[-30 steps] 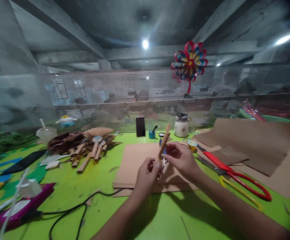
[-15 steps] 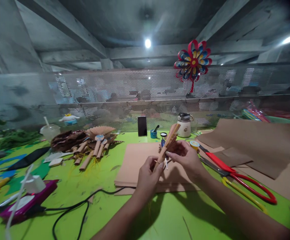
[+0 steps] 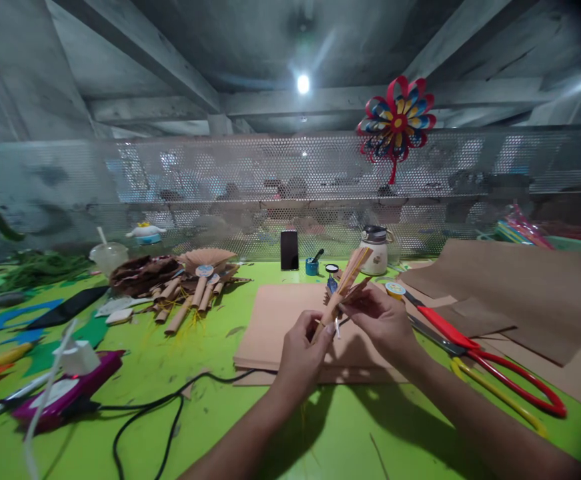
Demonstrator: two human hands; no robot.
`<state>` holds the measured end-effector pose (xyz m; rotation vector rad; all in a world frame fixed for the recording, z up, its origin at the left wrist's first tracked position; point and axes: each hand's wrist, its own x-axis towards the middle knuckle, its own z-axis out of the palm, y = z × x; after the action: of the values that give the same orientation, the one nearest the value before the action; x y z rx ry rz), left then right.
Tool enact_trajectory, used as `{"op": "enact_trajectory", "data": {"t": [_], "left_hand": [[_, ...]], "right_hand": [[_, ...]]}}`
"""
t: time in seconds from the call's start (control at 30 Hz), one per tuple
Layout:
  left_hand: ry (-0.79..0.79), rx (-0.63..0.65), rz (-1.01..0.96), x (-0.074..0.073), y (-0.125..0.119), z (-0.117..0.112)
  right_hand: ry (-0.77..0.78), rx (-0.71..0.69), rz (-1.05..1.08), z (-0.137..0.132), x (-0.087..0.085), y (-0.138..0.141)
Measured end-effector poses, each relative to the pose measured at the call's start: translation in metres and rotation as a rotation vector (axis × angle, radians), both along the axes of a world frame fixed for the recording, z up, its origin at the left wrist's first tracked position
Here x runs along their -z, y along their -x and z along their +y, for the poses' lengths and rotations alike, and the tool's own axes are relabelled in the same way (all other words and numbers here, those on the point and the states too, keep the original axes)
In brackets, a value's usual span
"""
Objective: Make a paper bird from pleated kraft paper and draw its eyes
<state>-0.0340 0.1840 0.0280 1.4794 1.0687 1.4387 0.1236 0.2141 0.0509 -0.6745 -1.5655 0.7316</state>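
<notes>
My left hand point(image 3: 305, 353) is closed around the lower, handle end of a small brown paper fan point(image 3: 354, 268), which tilts up to the right. With thumb and fingers, my right hand point(image 3: 384, 327) pinches the fan's right-hand pleats, and these stand apart from the rest in a narrow V. Both hands are above a stack of brown paper sheets point(image 3: 265, 320) on the green table. Behind the fan stands a small blue bottle with a white top point(image 3: 331, 281), partly hidden. More paper fans point(image 3: 201, 288) with rolled handles and yellow threads lie in a pile to the left.
Large red-handled scissors point(image 3: 470, 347) lie on the right beside brown paper sheets point(image 3: 515, 287). A phone point(image 3: 289, 251), a blue pot point(image 3: 312, 267) and a white flask point(image 3: 374, 252) stand at the back. Black cable point(image 3: 180, 397) runs left to a purple power strip point(image 3: 70, 393).
The fan's right-hand pleats have been drawn away from the others, so the fan is spread wider. My right hand has moved slightly right. The camera has turned a little to the left.
</notes>
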Motion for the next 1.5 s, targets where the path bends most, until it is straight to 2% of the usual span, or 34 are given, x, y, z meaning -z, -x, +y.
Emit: {"op": "enact_trajectory", "data": {"t": [0.1, 0.27, 0.37, 0.67, 1.03, 1.2, 1.5], "left_hand": [[0.026, -0.004, 0.012, -0.002, -0.001, -0.001], [0.020, -0.001, 0.061, -0.003, -0.001, -0.002], [0.018, -0.003, 0.080, -0.003, -0.001, -0.002], [0.003, -0.025, 0.109, -0.001, -0.001, 0.000], [0.053, -0.015, 0.100, 0.000, -0.001, 0.000], [0.048, -0.044, 0.087, -0.001, -0.002, -0.001], [0.131, 0.021, -0.042, -0.005, 0.000, -0.001]], "right_hand": [[-0.178, 0.086, -0.151, -0.003, 0.000, -0.003], [-0.597, 0.226, -0.406, -0.007, -0.004, -0.005], [-0.706, 0.264, -0.500, -0.006, -0.004, -0.005], [-0.825, 0.319, -0.681, -0.003, 0.003, -0.006], [-0.906, 0.393, -0.666, 0.004, 0.017, -0.002], [-0.910, 0.402, -0.698, -0.001, 0.018, 0.001], [-0.877, 0.406, -0.729, -0.007, 0.020, 0.008]]}}
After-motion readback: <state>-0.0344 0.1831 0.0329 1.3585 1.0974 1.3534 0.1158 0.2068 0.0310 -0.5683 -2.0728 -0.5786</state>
